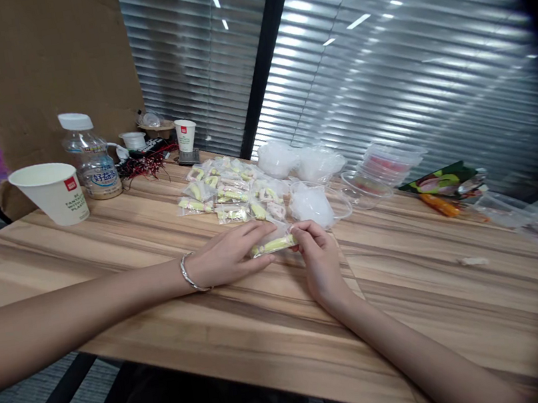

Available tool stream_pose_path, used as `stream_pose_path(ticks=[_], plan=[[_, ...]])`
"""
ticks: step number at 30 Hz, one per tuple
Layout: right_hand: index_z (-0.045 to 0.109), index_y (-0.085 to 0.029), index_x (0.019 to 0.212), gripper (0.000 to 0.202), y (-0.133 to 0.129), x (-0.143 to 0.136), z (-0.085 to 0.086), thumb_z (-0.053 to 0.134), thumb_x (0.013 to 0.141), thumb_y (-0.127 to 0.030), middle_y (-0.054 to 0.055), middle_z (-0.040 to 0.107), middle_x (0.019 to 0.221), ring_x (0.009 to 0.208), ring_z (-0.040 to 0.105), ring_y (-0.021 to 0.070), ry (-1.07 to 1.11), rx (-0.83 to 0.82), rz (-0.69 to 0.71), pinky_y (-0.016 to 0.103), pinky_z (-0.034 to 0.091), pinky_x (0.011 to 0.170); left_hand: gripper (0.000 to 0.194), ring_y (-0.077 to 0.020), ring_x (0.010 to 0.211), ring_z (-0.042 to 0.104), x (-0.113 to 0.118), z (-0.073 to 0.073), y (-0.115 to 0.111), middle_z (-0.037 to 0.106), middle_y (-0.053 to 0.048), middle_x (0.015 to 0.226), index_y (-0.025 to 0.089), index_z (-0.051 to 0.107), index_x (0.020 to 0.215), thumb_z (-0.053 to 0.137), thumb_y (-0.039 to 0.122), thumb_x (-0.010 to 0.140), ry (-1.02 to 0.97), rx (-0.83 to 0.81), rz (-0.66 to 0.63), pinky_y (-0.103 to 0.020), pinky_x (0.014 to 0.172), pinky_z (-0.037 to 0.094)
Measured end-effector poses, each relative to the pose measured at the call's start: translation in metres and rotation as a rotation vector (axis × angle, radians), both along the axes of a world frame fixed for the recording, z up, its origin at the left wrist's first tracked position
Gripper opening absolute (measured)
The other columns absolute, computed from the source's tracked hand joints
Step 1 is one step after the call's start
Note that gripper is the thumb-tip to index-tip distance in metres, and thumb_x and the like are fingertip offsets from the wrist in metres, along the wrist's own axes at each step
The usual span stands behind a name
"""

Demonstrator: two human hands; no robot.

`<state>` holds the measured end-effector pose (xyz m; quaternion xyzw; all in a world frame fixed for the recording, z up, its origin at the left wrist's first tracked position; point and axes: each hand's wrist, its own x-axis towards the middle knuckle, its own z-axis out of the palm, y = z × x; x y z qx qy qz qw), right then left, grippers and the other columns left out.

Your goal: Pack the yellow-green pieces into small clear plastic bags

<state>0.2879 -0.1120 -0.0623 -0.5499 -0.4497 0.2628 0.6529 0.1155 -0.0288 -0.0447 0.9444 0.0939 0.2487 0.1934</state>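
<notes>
A small clear plastic packet (pixel 275 244) with a yellow item inside is held low over the wooden table, between my two hands. My left hand (pixel 229 254), a silver bracelet at its wrist, grips the packet's left end between fingers and thumb. At the other end, my right hand (pixel 318 258) pinches the packet's right edge. Just beyond lies a spread of similar packets (pixel 230 194) with yellow and pale contents. Several bunches of clear plastic bags (pixel 310 203) rest to the right of that spread. What exactly the packets contain is too small to tell.
On the left stand a paper cup (pixel 53 196) and a plastic bottle (pixel 95 163); a second cup (pixel 185 136) is farther back. Dark red wires (pixel 145 166) lie near them. Clear round containers (pixel 380 168) and an orange wrapper (pixel 439 205) sit at the right.
</notes>
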Motion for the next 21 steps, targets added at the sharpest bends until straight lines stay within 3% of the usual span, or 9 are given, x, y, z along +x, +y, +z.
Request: stream_pose_path(ticks=[9, 21], plan=[[0.059, -0.02, 0.075, 0.013, -0.0001, 0.0009, -0.0016, 0.058, 0.081, -0.031, -0.001, 0.052, 0.073, 0.069, 0.047, 0.0127, 0.042, 0.019, -0.013, 0.024, 0.04, 0.063, 0.054, -0.0236, 0.118, 0.047, -0.0004, 0.0012, 0.0, 0.048, -0.013, 0.13, 0.019, 0.036, 0.137, 0.044, 0.044, 0.09, 0.013, -0.034, 0.021, -0.038, 0.098, 0.039], [0.059, -0.02, 0.077, 0.012, 0.0012, 0.0021, -0.0037, 0.058, 0.083, -0.031, -0.001, 0.053, 0.075, 0.07, 0.046, 0.0125, 0.065, 0.061, 0.039, 0.024, 0.038, 0.062, 0.056, -0.0235, 0.117, 0.047, 0.0007, -0.0011, 0.0, 0.05, -0.013, 0.128, 0.016, 0.036, 0.136, 0.051, 0.039, 0.087, -0.014, -0.06, 0.066, -0.038, 0.099, 0.039]])
